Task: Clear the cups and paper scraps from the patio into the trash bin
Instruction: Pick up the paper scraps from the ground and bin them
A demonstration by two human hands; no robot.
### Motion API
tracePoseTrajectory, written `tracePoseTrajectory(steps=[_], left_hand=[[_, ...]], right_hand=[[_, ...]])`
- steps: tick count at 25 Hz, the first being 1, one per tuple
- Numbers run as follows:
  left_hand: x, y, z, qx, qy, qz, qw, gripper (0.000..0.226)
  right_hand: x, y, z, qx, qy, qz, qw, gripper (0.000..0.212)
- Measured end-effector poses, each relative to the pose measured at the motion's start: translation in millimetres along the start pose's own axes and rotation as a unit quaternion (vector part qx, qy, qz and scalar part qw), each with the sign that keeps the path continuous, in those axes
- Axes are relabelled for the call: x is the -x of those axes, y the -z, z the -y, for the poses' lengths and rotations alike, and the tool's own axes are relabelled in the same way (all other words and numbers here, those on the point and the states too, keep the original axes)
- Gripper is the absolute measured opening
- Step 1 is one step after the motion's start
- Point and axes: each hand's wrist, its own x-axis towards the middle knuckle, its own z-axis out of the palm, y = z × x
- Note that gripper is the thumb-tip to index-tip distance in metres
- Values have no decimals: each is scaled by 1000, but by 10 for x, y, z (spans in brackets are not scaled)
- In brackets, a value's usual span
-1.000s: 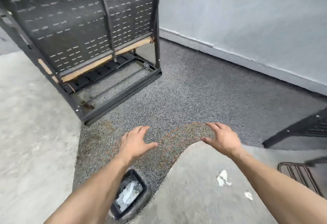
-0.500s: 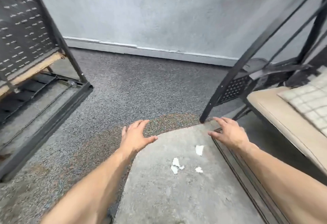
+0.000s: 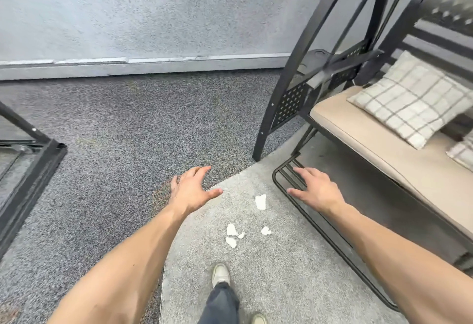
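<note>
**Closing in on the paper scraps by the swing**

Both hands are out in front, palms down, fingers spread and grasping nothing. The left hand [image 3: 192,188] hovers at about 11 o'clock from the paper scraps [image 3: 234,233], over the edge where the dark speckled carpet [image 3: 122,131] meets the pale concrete slab [image 3: 268,280]. The right hand [image 3: 316,188] hangs at about 1 o'clock from them, above the black base rail [image 3: 317,226] of the swing bench [image 3: 363,134].

Four or five white scraps lie on the slab: a larger one [image 3: 260,201] between the hands, the rest clustered nearer the person's shoe [image 3: 220,273], which stands at 6 o'clock from them. No cup and no trash bin is in sight.

This looks like the approach stage of the scrap pickup. The next move likely calls for bending down and pinching the thin, flat pieces one by one off the rough slab, then carrying them to the bin.
</note>
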Motion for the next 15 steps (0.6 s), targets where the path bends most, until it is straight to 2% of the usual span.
tracePoseTrajectory(steps=[8, 11, 15], left_hand=[[-786, -213, 185, 4, -38, 42, 998, 83], [-891, -495, 273, 0, -52, 50, 997, 79], [-1049, -1204, 498, -17, -23, 76, 997, 74]], right_hand=[[-610, -207, 230, -2, -24, -3, 1000, 73], [-844, -550, 193, -1, -12, 17, 1000, 74], [-1276, -1331, -39, -3, 6, 54, 998, 74]])
